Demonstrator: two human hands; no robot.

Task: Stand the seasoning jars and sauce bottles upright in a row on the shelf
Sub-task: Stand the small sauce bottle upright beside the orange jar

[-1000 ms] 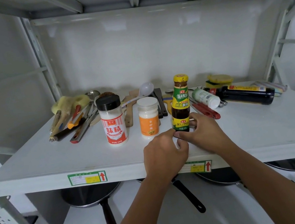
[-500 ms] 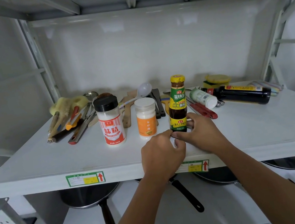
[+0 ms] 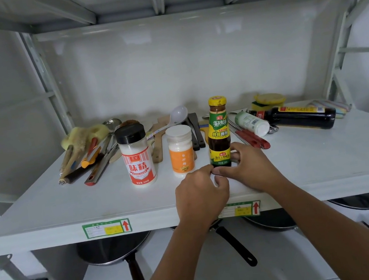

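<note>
Three containers stand upright in a row on the white shelf [image 3: 44, 212]: a black-capped seasoning jar with a red label [image 3: 136, 155], a smaller white-capped jar with an orange label [image 3: 181, 151], and a yellow-capped dark sauce bottle [image 3: 219, 131]. My right hand [image 3: 249, 165] is curled around the base of that bottle. My left hand [image 3: 201, 193] rests in front of it, fingertips touching the bottle's foot. A small white bottle [image 3: 251, 122] and a long dark sauce bottle [image 3: 297, 117] lie on their sides at the back right.
Kitchen utensils [image 3: 88, 153] are piled at the back left, with a white ladle [image 3: 174, 117] and spatulas behind the jars. Yellow sponges [image 3: 268, 100] sit at the back right. Red-handled tools [image 3: 253, 139] lie beside my right hand. Pans [image 3: 114, 249] hang on the lower shelf.
The view has shifted slightly. Both hands stay at the base of the yellow-capped bottle, which remains upright in the same place.
</note>
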